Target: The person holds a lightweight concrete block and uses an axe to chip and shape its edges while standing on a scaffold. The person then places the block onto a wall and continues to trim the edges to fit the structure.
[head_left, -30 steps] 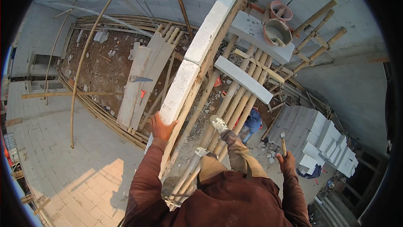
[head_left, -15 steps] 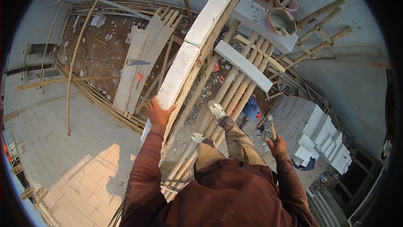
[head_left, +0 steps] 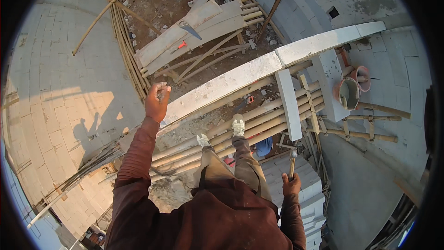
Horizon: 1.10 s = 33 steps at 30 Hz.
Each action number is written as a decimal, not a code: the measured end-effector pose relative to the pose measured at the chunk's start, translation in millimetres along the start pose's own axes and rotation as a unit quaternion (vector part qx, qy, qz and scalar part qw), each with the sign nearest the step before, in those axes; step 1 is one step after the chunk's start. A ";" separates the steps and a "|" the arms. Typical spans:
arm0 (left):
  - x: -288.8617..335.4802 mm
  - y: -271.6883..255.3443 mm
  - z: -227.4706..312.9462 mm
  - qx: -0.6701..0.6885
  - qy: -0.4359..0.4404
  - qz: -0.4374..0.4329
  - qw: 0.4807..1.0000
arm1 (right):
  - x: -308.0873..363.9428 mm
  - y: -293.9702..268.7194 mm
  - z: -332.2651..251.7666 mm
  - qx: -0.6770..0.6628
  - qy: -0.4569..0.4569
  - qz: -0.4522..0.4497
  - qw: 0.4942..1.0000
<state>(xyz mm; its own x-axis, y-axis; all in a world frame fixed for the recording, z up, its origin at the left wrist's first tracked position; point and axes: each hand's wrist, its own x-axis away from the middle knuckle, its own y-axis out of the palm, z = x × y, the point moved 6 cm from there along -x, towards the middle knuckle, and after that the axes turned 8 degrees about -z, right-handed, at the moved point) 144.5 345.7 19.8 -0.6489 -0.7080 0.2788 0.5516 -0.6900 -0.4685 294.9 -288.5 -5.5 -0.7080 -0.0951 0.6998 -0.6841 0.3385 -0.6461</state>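
My left hand (head_left: 157, 102) is raised over the near end of the white block wall (head_left: 226, 84). Its fingers are half curled, with a gap between thumb and fingers, and I see nothing plainly held. Low on the right, my right hand (head_left: 291, 185) grips the wooden handle of a hammer (head_left: 292, 167), whose metal head points up and away from me. Just beyond the hammer, a long white block (head_left: 287, 104) lies across bamboo poles (head_left: 259, 124). My feet stand on or over these poles.
A pitted slab (head_left: 327, 76) bears a mortar bucket (head_left: 349, 95), with a pinkish bucket (head_left: 363, 75) beside it. Beyond the wall, boards (head_left: 185, 26) hold a handsaw (head_left: 188, 29) and a red-handled tool (head_left: 181, 45). Stacked blocks (head_left: 307, 199) stand at lower right; gaps show between the poles.
My left hand has come off the wall's top, and its fingers have curled. My view and body have turned left. The hammer stays in my right hand.
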 end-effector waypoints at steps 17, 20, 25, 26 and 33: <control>79.3 2.2 -54.8 -0.323 0.023 -0.117 0.939 | -94.3 -54.3 -290.1 -0.019 -0.300 -0.044 0.953; 74.6 14.3 -32.7 -0.354 0.039 -0.094 0.930 | -89.7 -73.0 -347.7 0.021 -0.345 -0.064 0.936; 39.2 25.3 -3.2 -0.221 0.083 -0.084 0.968 | -98.6 -90.2 -428.0 0.195 -0.478 0.003 0.857; 24.1 22.8 -5.8 -0.110 0.091 -0.075 0.987 | -103.6 -86.4 -433.8 0.200 -0.475 0.007 0.857; -66.6 19.4 -98.9 -0.096 -0.172 -0.411 0.890 | -117.3 -24.2 -423.5 0.142 -0.480 0.018 0.866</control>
<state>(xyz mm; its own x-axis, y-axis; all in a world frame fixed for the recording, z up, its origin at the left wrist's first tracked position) 146.5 394.3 -90.8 -0.5748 -0.0029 0.8183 -0.1572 -0.9810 -0.1139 468.8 111.0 57.1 -0.4565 -0.8691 0.1905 -0.5782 0.1271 -0.8059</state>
